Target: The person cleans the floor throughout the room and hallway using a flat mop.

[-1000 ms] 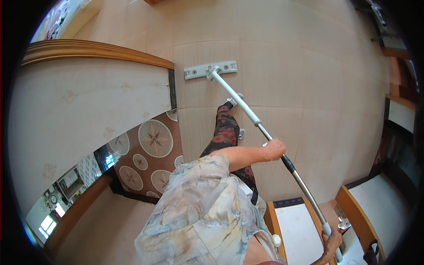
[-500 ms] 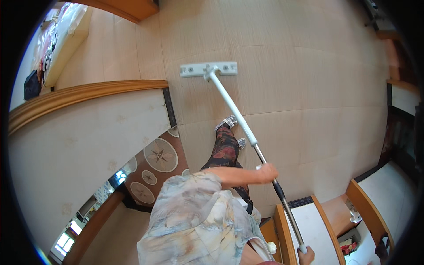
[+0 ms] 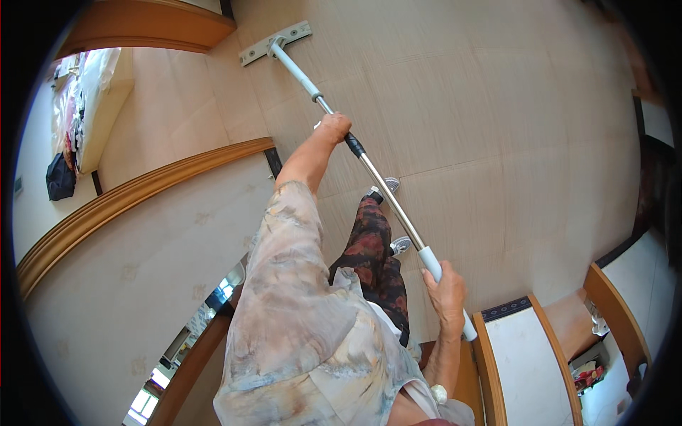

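I hold a flat mop [image 3: 389, 193] with a long white and silver pole in both hands. My left hand [image 3: 334, 128], on an outstretched arm, is closed round the silver part of the pole, just above a black joint. A small white bit shows beside that hand; I cannot make out what it is. My right hand [image 3: 447, 292] wraps the white grip near the pole's lower end. At the far end, the pale rectangular mop head [image 3: 295, 33] lies on the floor at the upper left, tilted up toward the right. Its underside is hidden.
The beige floor [image 3: 497, 113] spreads ahead and right. A wood-trimmed wall [image 3: 142, 241] bounds the left, with an opening beyond it. An orange-brown wooden edge [image 3: 156, 28] stands near the mop head. My shoes [image 3: 400, 246] are below the pole; wooden trim [image 3: 490, 369] is lower right.
The mop head has slid forward and left, and its angle has turned. My left hand has moved forward and left with the pole; my right hand has risen from the lower edge.
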Available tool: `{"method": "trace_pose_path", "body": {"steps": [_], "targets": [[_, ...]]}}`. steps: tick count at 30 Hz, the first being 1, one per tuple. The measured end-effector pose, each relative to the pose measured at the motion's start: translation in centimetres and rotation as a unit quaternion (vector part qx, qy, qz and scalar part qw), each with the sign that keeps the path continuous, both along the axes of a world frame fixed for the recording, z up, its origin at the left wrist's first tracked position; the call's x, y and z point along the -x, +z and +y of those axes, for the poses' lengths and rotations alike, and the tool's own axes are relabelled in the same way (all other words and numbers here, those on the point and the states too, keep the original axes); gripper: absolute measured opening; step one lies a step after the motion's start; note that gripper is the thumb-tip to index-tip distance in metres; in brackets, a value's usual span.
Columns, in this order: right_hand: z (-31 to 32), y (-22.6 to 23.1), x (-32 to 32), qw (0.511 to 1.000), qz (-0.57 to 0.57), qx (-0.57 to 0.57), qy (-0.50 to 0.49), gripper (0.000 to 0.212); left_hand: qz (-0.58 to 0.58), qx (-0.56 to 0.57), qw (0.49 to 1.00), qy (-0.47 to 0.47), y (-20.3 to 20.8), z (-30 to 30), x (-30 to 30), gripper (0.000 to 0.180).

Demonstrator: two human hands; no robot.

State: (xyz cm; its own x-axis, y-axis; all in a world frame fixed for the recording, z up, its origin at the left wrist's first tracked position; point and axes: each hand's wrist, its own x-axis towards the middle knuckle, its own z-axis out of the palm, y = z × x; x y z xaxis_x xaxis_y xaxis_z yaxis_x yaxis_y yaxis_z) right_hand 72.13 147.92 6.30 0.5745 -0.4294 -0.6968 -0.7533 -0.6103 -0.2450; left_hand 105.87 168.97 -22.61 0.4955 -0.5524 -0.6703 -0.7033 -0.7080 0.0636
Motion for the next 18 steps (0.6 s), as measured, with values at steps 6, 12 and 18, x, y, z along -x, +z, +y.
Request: {"method": "trace_pose_path", "body": {"steps": [6, 12, 18], "targets": [[-3.7, 4.2, 7.8, 0.996, 0.069, 0.047, 0.037, 0.036, 0.026, 0.055, 0.998, -0.024, 2.0, -3.6, 10.1, 0.015], [-5.8, 10.1, 21.6, 0.991, 0.105, 0.079, 0.006, 0.035, 0.090, 0.120, 0.987, -0.052, 4.9, -8.0, 26.7, 0.013], [-6.3, 15.5, 41.5, 0.973, 0.150, 0.168, -0.052, 0.030, 0.147, 0.161, 0.958, -0.186, 10.9, -12.7, 45.4, 0.010]]}}
